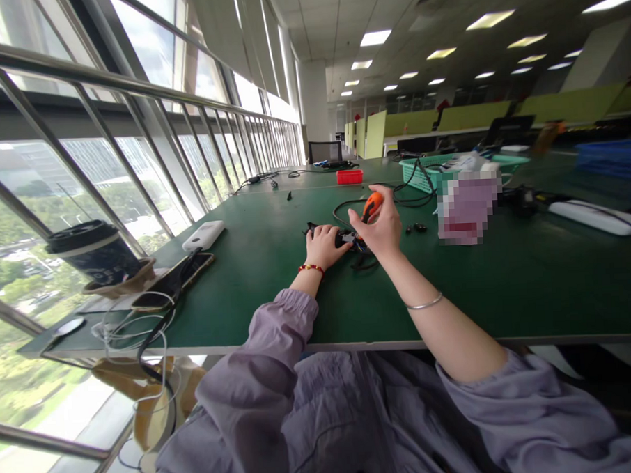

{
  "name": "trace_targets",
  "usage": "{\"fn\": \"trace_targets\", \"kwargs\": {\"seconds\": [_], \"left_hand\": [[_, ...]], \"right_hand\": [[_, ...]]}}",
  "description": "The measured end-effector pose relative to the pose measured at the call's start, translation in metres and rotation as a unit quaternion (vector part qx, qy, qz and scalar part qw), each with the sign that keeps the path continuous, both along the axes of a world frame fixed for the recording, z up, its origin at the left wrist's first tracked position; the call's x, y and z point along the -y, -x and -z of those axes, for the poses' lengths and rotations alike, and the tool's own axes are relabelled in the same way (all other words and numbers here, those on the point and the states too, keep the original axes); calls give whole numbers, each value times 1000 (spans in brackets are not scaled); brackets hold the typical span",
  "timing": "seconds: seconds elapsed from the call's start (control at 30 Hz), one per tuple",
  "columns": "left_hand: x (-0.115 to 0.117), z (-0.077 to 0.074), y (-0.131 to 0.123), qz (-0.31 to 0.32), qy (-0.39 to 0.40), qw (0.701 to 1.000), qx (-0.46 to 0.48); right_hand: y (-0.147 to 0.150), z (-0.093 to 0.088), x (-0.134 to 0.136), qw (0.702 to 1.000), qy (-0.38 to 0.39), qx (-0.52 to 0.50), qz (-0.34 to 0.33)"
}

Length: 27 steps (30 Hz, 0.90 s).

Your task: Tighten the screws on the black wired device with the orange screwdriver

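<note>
My right hand (384, 228) is closed around the orange and black handle of a screwdriver (371, 206), held tilted with its lower end pointing down. Beneath it, a small black device (345, 239) with coloured wires lies on the green table (275, 266). My left hand (322, 247) grips this device from the left side, fingers pressed over it. The screwdriver's tip is too small to make out against the device. Just right of my right hand are a few small black parts (420, 227).
Beyond my hands stand a red tray (349, 176) and a green basket (417, 176) with black cables. A blurred pink item (468, 209) and a white power strip (597, 217) lie right. At left are a cup (94, 253), a phone (174, 281) and a white power bank (204, 236).
</note>
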<state>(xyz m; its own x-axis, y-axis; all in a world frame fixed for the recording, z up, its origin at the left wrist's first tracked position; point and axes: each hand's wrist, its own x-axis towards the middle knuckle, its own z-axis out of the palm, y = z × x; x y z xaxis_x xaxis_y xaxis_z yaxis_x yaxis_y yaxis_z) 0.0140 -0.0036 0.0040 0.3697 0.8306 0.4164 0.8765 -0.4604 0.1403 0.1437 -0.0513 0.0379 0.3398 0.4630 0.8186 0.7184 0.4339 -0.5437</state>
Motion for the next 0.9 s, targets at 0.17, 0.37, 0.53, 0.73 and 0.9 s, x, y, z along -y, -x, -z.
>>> {"fn": "trace_targets", "kwargs": {"seconds": [0.17, 0.37, 0.53, 0.73, 0.9], "left_hand": [[0, 0, 0, -3, -3, 1000, 0], [0, 1, 0, -3, -6, 1000, 3], [-1, 1, 0, -2, -7, 1000, 1], [-1, 2, -1, -5, -8, 1000, 2], [0, 1, -1, -4, -3, 1000, 0]], "right_hand": [[-1, -2, 1, 996, 75, -21, 36], [-4, -2, 1, 998, 64, -16, 16], [-4, -4, 3, 997, 49, -26, 44], [-4, -4, 5, 997, 63, -29, 44], [-3, -3, 3, 999, 48, -16, -3]]}}
